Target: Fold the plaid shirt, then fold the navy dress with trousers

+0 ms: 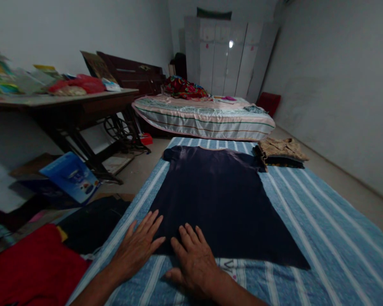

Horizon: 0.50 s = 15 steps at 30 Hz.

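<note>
A dark navy short-sleeved T-shirt (pixel 215 199) lies spread out flat, its neckline at the far end and its hem toward me. Its left lower corner is under the fingers of my left hand (pixel 137 242), which rests flat with the fingers stretched. Beside it, my right hand (pixel 194 257) lies palm down near the hem, fingertips on the cloth and thumb out to the side. Neither hand grips anything. Beneath the shirt is a blue and white striped sheet (pixel 293 204).
Folded clothes (pixel 282 151) are stacked at the far right of the sheet. On the left stand a sewing machine table (pixel 92 102), a blue box (pixel 70 176) and a red cloth (pixel 35 267). Behind are a bed (pixel 207 119) and a white wardrobe (pixel 221 59).
</note>
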Each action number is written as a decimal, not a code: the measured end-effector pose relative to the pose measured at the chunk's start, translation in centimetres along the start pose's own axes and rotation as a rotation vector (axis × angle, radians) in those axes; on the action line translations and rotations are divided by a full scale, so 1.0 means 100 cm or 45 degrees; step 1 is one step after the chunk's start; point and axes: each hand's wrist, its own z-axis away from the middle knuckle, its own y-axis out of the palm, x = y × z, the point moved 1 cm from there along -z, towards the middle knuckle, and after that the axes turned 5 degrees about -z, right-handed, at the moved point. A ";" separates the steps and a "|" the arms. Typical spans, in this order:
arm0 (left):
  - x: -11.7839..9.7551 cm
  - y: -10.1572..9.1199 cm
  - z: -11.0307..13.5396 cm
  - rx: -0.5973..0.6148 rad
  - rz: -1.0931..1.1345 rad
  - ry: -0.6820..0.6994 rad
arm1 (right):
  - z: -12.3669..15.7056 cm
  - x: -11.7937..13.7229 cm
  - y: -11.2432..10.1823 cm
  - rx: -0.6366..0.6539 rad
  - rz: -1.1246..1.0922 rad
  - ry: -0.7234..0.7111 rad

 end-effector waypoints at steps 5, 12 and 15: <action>0.002 0.000 -0.002 -0.046 0.020 0.019 | 0.018 -0.012 0.003 0.020 0.042 0.082; 0.002 -0.002 -0.004 -0.095 -0.037 0.033 | 0.033 -0.016 0.016 -0.148 0.124 0.006; -0.005 -0.009 -0.001 -0.193 -0.032 0.050 | 0.042 -0.025 0.021 -0.339 0.196 -0.009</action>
